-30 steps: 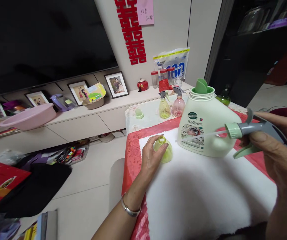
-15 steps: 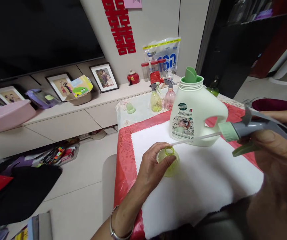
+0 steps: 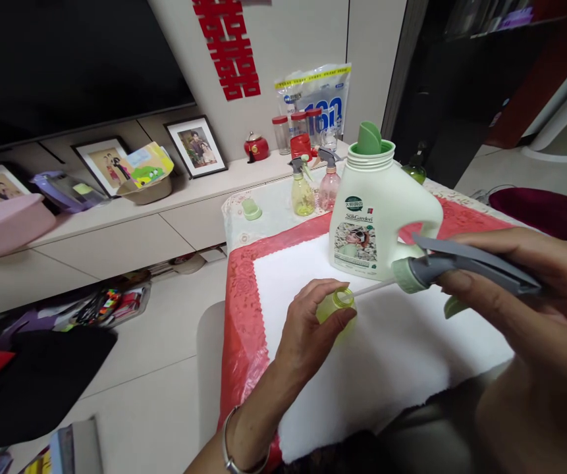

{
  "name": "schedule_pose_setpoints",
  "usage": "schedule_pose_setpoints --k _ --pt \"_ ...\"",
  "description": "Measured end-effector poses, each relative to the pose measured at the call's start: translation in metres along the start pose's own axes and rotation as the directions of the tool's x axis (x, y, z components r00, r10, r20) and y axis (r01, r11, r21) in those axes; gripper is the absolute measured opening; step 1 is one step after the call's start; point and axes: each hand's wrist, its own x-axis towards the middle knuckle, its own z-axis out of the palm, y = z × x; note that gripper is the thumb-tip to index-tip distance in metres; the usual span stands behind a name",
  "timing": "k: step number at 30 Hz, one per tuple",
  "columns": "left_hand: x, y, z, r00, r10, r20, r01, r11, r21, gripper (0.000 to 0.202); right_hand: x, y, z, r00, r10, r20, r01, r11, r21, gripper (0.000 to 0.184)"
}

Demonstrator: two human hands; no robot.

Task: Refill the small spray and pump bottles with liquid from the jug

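Note:
My left hand [image 3: 313, 322] is wrapped round a small see-through yellow bottle [image 3: 336, 308] with an uncovered neck, which leans to the right above the white cloth [image 3: 386, 368]. In my right hand [image 3: 515, 289] is a grey spray head [image 3: 475, 263] with a pale green collar and trigger. Its thin clear tube points left, and the tip reaches the mouth of the bottle; how far it goes in I cannot tell. Just behind stands a large pale green jug [image 3: 386, 204] with a label, a handle and a green pouring lip, its neck uncapped.
A yellow spray bottle [image 3: 303, 191] and a pink one [image 3: 330, 187] stand behind the jug. A green cap [image 3: 252, 209] lies on the back left of the table. Red-lidded jars [image 3: 281, 135] and photo frames [image 3: 195, 146] line the cabinet.
My right hand has brought the spray head left, and its tube tip has come from above the bottle's rim to its mouth. The yellow bottle now tilts toward the tube.

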Motion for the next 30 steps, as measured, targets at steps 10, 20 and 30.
schedule_pose_setpoints --k 10,20,30 --pt "-0.001 0.002 0.004 1.0 -0.005 0.017 0.006 0.999 -0.053 0.029 0.014 0.0 0.036 0.949 -0.16 0.273 0.142 0.986 0.087 0.014" --pt "-0.001 -0.002 0.006 1.0 -0.003 -0.013 0.002 0.996 -0.094 0.024 0.012 0.006 0.049 0.902 -0.141 0.408 0.124 0.99 0.069 0.009" --pt "-0.001 -0.003 0.007 0.998 -0.056 -0.019 0.052 0.987 -0.155 0.019 0.011 0.005 0.055 0.882 -0.126 0.453 0.094 0.991 0.093 0.009"
